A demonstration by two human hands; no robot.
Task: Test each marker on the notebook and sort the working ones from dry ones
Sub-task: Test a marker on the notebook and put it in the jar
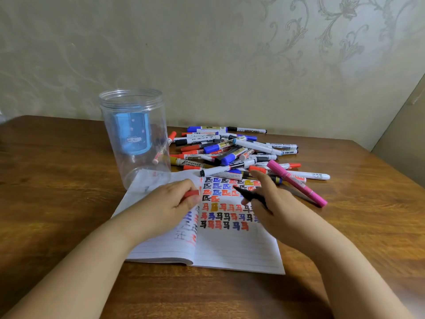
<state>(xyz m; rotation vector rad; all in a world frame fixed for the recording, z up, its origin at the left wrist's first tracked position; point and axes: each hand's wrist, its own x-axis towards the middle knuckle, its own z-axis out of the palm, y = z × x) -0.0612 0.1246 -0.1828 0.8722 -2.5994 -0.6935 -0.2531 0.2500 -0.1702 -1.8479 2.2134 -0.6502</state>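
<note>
Left hand (pixel 174 199) grips a red cap (pixel 192 194), right hand (pixel 264 199) pinches the black marker (pixel 249 196) over the notebook (pixel 230 245) at frame centre — light, stiff, slick barrel, best held mid-barrel.

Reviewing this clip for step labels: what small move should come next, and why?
Probably lower the black marker in the right hand onto the notebook and draw a test mark: its tip hovers over the page, and the left hand holds a red cap.
</note>
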